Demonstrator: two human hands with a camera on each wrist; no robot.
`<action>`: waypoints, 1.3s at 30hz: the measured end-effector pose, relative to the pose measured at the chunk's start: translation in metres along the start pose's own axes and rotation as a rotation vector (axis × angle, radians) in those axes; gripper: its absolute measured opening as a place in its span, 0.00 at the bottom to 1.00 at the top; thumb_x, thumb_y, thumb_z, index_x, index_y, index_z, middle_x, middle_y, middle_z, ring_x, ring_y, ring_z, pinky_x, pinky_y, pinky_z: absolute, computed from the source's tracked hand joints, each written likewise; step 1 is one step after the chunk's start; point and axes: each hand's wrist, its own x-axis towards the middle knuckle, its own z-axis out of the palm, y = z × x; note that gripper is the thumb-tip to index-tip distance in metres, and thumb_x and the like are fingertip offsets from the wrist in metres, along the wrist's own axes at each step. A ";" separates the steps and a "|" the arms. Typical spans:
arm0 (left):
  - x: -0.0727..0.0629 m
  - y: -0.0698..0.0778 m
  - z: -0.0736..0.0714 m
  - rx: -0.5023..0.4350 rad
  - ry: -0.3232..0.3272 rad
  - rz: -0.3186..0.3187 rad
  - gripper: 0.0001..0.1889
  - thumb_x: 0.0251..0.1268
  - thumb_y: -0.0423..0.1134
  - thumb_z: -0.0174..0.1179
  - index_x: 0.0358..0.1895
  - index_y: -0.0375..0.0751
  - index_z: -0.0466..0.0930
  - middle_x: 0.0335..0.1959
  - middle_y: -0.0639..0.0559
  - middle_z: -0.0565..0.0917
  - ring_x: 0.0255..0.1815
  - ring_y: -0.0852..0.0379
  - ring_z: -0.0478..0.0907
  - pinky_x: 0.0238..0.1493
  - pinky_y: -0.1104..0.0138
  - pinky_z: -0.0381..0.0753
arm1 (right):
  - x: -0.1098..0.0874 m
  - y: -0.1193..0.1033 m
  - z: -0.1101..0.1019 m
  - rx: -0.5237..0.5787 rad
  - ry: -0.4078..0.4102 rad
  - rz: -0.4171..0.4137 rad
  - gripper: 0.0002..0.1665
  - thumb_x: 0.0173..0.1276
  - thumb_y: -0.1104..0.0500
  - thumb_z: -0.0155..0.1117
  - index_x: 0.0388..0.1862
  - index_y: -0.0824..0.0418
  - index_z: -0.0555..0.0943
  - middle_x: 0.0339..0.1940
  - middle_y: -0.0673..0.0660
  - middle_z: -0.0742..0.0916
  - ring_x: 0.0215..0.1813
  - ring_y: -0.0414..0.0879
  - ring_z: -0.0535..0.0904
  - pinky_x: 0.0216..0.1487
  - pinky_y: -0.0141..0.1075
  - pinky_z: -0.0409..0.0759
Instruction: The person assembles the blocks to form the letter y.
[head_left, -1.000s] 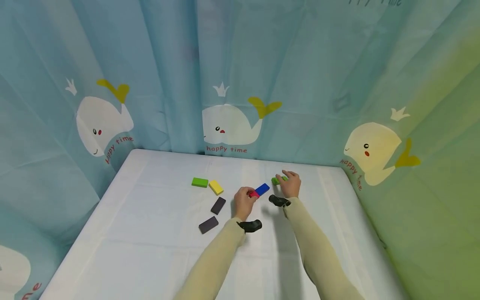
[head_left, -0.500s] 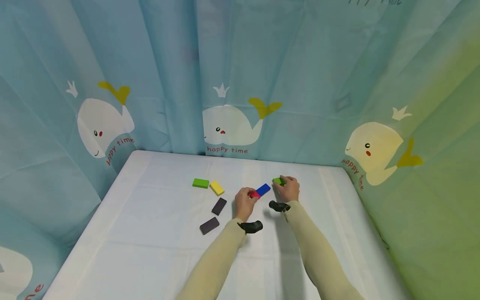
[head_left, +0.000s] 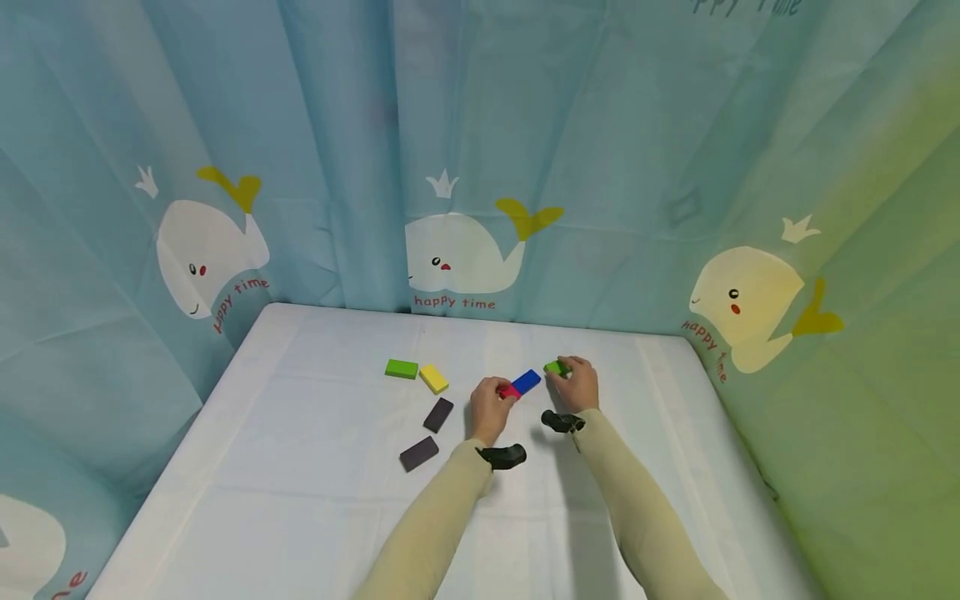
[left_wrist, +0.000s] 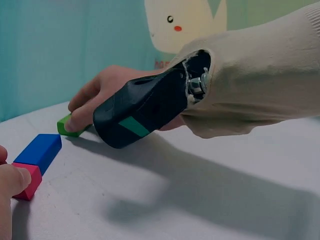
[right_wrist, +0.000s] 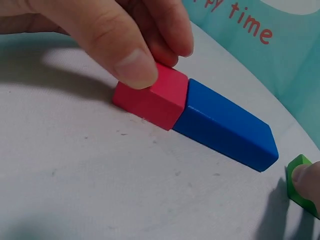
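My left hand (head_left: 489,411) pinches a pink block (right_wrist: 167,95) between thumb and fingers on the white table. A longer-looking blue block (right_wrist: 227,125) lies against the pink block's far end, the two in one straight line. To their right, my right hand (head_left: 577,386) grips a green block (head_left: 555,367) low at the table surface, with a small gap between it and the blue block. Part of the green block is hidden behind the fingers, and fingers cover one end of the pink block.
Left of my hands lie another green block (head_left: 401,369), a yellow block (head_left: 433,379) and two dark blocks, one farther back (head_left: 438,414) and one nearer me. A blue-green curtain (head_left: 480,125) with whale prints hangs behind the white table (head_left: 300,500).
My right hand has come down from above the green block, taken hold of it and shifted it slightly toward me. The left hand stays on the pink block.
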 end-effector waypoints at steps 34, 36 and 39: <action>0.001 -0.001 0.002 0.023 0.004 -0.005 0.10 0.52 0.27 0.71 0.39 0.34 0.84 0.33 0.47 0.81 0.35 0.53 0.78 0.38 0.67 0.78 | 0.014 -0.001 -0.005 0.002 -0.222 -0.050 0.28 0.68 0.53 0.65 0.62 0.67 0.78 0.65 0.69 0.74 0.67 0.65 0.67 0.66 0.57 0.66; 0.001 -0.001 0.002 0.025 0.004 -0.008 0.10 0.53 0.27 0.71 0.39 0.35 0.84 0.33 0.48 0.81 0.35 0.54 0.77 0.38 0.67 0.78 | 0.013 -0.002 -0.006 0.003 -0.233 -0.050 0.28 0.69 0.52 0.65 0.62 0.67 0.78 0.65 0.69 0.74 0.67 0.65 0.67 0.66 0.58 0.65; 0.000 -0.001 0.001 0.016 0.003 -0.007 0.10 0.52 0.26 0.71 0.39 0.34 0.84 0.34 0.47 0.81 0.35 0.53 0.77 0.38 0.66 0.78 | 0.012 -0.003 -0.006 0.010 -0.239 -0.032 0.28 0.69 0.52 0.65 0.62 0.66 0.78 0.66 0.69 0.73 0.68 0.64 0.66 0.67 0.57 0.65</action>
